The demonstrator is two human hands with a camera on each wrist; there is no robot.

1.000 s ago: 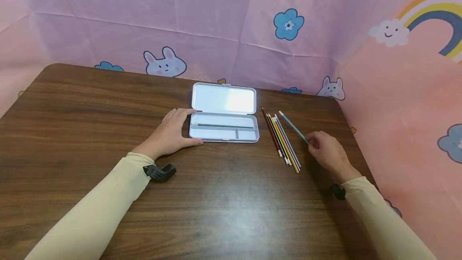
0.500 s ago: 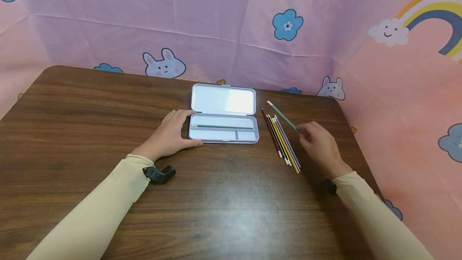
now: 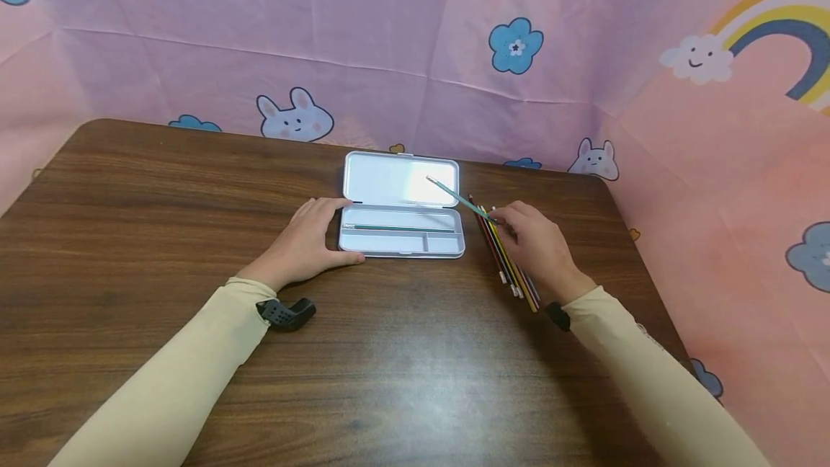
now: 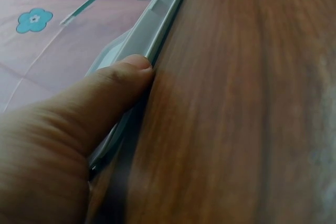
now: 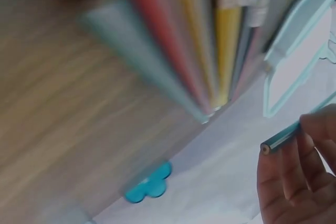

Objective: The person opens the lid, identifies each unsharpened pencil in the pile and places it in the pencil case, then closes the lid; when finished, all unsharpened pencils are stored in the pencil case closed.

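Observation:
A white pencil case (image 3: 389,241) lies with its lid up on the table, and one green pencil (image 3: 402,228) rests lengthwise inside, in the long rear compartment. My left hand (image 3: 301,243) holds the case's left end, thumb at the front edge and fingers at the hinge side. In the left wrist view the thumb (image 4: 121,77) presses on the case's edge. My right hand (image 3: 534,247) pinches a second green pencil (image 3: 454,195) near one end. Its eraser end points left, in front of the raised lid (image 3: 376,179). In the right wrist view the pinched pencil's (image 5: 283,136) bare end sticks out past the fingers.
Several loose pencils (image 3: 506,269) in red, black, yellow and other colours lie in a bunch right of the case, partly under my right hand. The brown wooden table (image 3: 363,359) ends at a patterned cloth backdrop (image 3: 389,56) behind and on the right.
My right hand has moved left from beyond the loose pencils to above them, carrying the green pencil toward the case. The left hand and the case have stayed put.

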